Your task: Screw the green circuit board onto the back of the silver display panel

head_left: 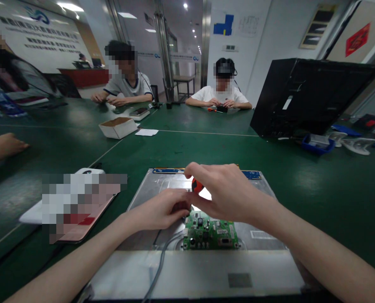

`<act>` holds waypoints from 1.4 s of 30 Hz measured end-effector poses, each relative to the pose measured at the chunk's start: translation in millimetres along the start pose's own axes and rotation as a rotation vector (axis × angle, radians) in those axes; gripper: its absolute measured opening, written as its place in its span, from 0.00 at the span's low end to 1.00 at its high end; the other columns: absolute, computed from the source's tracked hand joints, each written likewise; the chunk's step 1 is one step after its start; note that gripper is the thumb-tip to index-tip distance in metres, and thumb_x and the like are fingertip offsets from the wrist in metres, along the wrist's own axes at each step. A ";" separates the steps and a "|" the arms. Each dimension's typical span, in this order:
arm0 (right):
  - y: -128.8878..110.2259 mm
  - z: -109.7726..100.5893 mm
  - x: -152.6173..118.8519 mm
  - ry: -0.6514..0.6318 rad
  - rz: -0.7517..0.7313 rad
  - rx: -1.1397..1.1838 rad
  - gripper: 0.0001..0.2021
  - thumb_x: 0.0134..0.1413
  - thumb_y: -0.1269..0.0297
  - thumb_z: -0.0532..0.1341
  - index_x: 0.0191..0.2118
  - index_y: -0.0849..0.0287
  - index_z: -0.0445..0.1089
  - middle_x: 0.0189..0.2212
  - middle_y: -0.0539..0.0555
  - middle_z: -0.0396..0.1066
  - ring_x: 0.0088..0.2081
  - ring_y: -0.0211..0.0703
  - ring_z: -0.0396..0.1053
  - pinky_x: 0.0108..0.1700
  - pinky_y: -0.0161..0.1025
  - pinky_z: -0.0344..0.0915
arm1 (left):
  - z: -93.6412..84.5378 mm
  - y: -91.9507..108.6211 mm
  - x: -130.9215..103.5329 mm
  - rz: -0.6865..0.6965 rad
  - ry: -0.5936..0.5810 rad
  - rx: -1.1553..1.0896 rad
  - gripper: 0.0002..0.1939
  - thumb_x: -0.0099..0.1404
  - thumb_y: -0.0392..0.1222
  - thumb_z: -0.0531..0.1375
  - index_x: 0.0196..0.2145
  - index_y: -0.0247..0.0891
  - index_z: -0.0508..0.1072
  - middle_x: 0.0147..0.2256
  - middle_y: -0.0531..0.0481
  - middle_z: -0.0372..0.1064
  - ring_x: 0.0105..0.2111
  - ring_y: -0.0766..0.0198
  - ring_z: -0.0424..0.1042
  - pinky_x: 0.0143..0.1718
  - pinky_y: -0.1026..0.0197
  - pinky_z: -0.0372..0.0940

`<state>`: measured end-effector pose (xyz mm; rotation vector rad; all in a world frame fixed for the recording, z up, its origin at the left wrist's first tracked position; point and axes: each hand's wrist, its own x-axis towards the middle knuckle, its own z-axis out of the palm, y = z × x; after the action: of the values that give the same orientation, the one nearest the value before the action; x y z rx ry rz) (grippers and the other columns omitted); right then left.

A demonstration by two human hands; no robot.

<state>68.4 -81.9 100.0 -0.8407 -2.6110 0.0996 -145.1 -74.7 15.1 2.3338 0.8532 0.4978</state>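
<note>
My right hand (227, 191) grips the orange and black handle of a screwdriver (196, 185) above a green circuit board (210, 231). The tool's tip is hidden behind my hands. Close by, my left hand (168, 206) has its fingers curled together at the board's upper left corner; what they pinch, if anything, cannot be made out. The board sits on the metal back of a flat display panel (136, 269), which lies in front of me. A grey cable (162, 263) runs from the board's left side towards me. Along the panel's far edge is a blue strip board (252, 174).
Phones (80, 227) lie to the left on the green table (225, 147). Farther off stand a white box (119, 128), a large black monitor casing (304, 97) and a blue tray (318, 145). Several people sit around the table, one person's hand (6, 147) resting at left.
</note>
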 end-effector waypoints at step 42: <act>-0.6 0.5 -0.3 0.008 -0.002 -0.027 0.08 0.63 0.62 0.55 0.46 0.58 0.64 0.34 0.51 0.76 0.30 0.39 0.70 0.26 0.35 0.47 | -2.7 2.0 -0.1 -0.031 -0.018 -0.047 0.03 0.64 0.35 0.57 0.36 0.36 0.70 0.31 0.48 0.70 0.28 0.60 0.68 0.29 0.61 0.61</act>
<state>68.1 -82.6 99.5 -0.8461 -2.6106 0.0609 -145.7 -74.9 18.3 2.2757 0.8596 0.4780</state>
